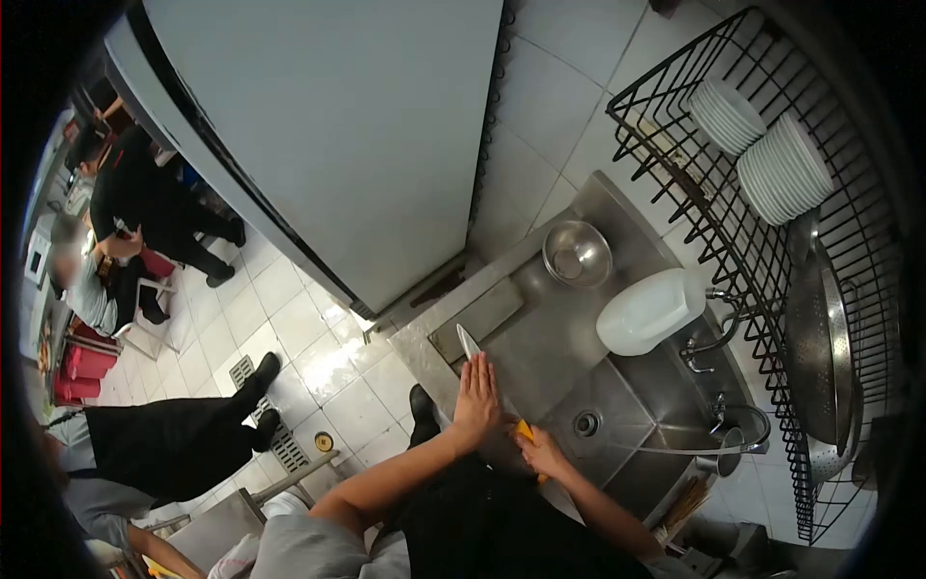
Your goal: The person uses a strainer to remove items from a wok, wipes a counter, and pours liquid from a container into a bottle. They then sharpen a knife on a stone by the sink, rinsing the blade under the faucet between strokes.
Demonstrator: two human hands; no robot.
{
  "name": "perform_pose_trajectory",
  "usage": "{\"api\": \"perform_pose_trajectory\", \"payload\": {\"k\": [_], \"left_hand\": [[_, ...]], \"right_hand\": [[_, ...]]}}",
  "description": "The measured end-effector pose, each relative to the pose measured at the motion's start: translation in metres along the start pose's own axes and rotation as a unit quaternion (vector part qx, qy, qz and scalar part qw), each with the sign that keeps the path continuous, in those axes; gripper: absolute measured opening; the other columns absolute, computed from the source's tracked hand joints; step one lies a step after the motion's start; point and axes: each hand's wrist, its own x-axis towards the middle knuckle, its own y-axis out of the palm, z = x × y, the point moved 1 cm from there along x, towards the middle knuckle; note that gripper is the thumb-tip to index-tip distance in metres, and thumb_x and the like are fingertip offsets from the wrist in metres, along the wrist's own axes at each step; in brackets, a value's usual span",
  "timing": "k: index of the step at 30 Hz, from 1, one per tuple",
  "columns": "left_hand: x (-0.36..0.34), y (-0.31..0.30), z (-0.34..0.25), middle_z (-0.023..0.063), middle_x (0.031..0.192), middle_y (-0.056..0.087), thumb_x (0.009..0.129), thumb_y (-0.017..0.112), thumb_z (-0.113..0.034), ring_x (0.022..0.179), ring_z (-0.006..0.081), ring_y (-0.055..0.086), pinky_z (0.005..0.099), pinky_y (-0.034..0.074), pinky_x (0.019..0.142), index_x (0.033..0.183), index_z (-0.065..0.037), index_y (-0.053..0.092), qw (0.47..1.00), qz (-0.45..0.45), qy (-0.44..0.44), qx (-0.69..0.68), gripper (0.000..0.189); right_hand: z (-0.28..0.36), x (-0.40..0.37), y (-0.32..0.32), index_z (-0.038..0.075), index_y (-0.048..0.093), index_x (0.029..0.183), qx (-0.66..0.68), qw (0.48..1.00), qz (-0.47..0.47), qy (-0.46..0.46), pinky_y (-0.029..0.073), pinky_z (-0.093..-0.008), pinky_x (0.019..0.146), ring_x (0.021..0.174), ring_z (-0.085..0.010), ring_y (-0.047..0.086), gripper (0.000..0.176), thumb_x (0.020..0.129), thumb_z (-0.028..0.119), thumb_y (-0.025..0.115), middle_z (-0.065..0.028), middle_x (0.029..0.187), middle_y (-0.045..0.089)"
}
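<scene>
My left hand point(477, 396) lies flat over a knife, its fingers straight and side by side. The knife's pale blade point(468, 343) shows beyond the fingertips, near a grey rectangular slab point(487, 314) at the sink counter's edge. My right hand point(544, 454) is closed around a yellow handle point(524, 430), close to the left palm. The part between handle and blade tip is hidden by my left hand.
The steel sink point(632, 410) has a drain and a thin hose. A metal bowl point(577, 254) and white container point(651, 312) stand behind. A wire rack point(714, 227) holds white plates point(786, 169). A fridge point(328, 125) stands at upper left; several people are at left.
</scene>
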Motion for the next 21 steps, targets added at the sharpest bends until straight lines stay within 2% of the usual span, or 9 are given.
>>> {"api": "perform_pose_trajectory", "payload": {"k": [2,4,6,10,12,16,18,20,21], "left_hand": [[0.022,0.002,0.011,0.0343,0.15,0.024,0.083,0.056,-0.052,0.142,0.0432,0.025,0.0553,0.016,0.116,0.141,0.015,0.031,0.996,-0.008,0.0,0.086,0.092],[0.074,-0.017,0.05,0.0344,0.15,0.025,0.084,0.06,-0.046,0.142,0.0437,0.024,0.0557,0.017,0.115,0.14,0.015,0.033,0.991,-0.023,0.006,-0.131,0.087],[0.096,-0.046,0.081,0.035,0.149,0.025,0.083,0.065,-0.045,0.141,0.046,0.023,0.0549,0.017,0.116,0.138,0.015,0.035,0.986,-0.135,-0.014,-0.1,0.087],[0.056,-0.13,0.114,0.0259,0.123,0.058,0.088,0.066,-0.034,0.11,0.0358,0.058,0.042,0.046,0.092,0.12,0.005,0.056,0.911,-0.226,-0.131,-0.32,0.051],[0.018,-0.13,0.121,0.0201,0.095,0.068,0.091,0.063,-0.031,0.08,0.0305,0.065,0.0384,0.051,0.072,0.107,0.003,0.063,0.845,-0.185,-0.168,-0.473,0.038],[-0.066,-0.113,0.12,0.0202,0.092,0.069,0.091,0.064,-0.035,0.082,0.0298,0.068,0.0374,0.053,0.074,0.113,0.004,0.062,0.868,0.068,-0.133,-0.473,0.045],[-0.102,-0.108,0.116,0.0238,0.102,0.068,0.09,0.065,-0.038,0.097,0.0341,0.067,0.0392,0.052,0.083,0.125,0.003,0.057,0.885,0.209,-0.104,-0.402,0.055],[-0.138,-0.092,0.116,0.0219,0.102,0.069,0.091,0.065,-0.036,0.094,0.0311,0.068,0.0377,0.053,0.082,0.126,0.002,0.056,0.908,0.227,-0.079,-0.342,0.053],[-0.154,-0.091,0.115,0.0217,0.102,0.069,0.09,0.065,-0.037,0.095,0.0314,0.068,0.038,0.053,0.083,0.126,0.001,0.056,0.906,0.216,-0.097,-0.35,0.053]], "right_hand": [[0.007,0.026,-0.004,0.002,0.058,0.1,-0.009,1.0,-0.027,-0.003,0.044,-0.0351,0.049,0.053,-0.0181,0.056,0.028,0.096,0.029,0.057,-0.007,0.063,0.056],[0.052,0.066,-0.016,0.002,0.056,0.099,-0.034,0.997,-0.062,-0.027,0.044,-0.0356,0.046,0.05,-0.0184,0.055,0.028,0.097,0.03,0.055,-0.0073,0.063,0.056],[0.111,0.086,-0.031,0.002,0.056,0.1,-0.041,0.996,-0.075,-0.039,0.044,-0.0346,0.043,0.048,-0.0183,0.055,0.029,0.096,0.031,0.056,-0.0073,0.064,0.057],[0.177,0.058,-0.057,0.006,0.057,0.103,0.082,0.989,0.023,-0.117,0.041,-0.0268,0.038,0.047,-0.0099,0.05,0.027,0.095,0.032,0.06,-0.0029,0.068,0.057],[0.193,0.057,-0.083,0.007,0.058,0.104,0.044,0.991,0.082,-0.099,0.041,-0.0257,0.038,0.047,-0.0092,0.05,0.026,0.095,0.031,0.061,-0.0028,0.068,0.057],[0.266,0.066,-0.133,0.006,0.064,0.097,-0.233,0.945,0.23,0.017,0.04,-0.0271,0.038,0.044,-0.0105,0.051,0.023,0.09,0.027,0.063,-0.0028,0.068,0.06],[0.312,0.023,-0.115,-0.003,0.062,0.1,-0.438,0.896,0.003,-0.076,0.047,-0.036,0.046,0.052,-0.0236,0.061,0.029,0.091,0.024,0.059,-0.0154,0.076,0.065],[0.269,0.026,-0.08,-0.007,0.056,0.107,-0.359,0.813,-0.292,-0.354,0.052,-0.0424,0.059,0.074,-0.0362,0.067,0.036,0.094,0.026,0.057,-0.0236,0.09,0.066],[0.247,0.023,-0.064,-0.007,0.054,0.109,-0.278,0.832,-0.306,-0.37,0.052,-0.0445,0.064,0.084,-0.0395,0.066,0.038,0.094,0.027,0.058,-0.0254,0.095,0.066]]}}
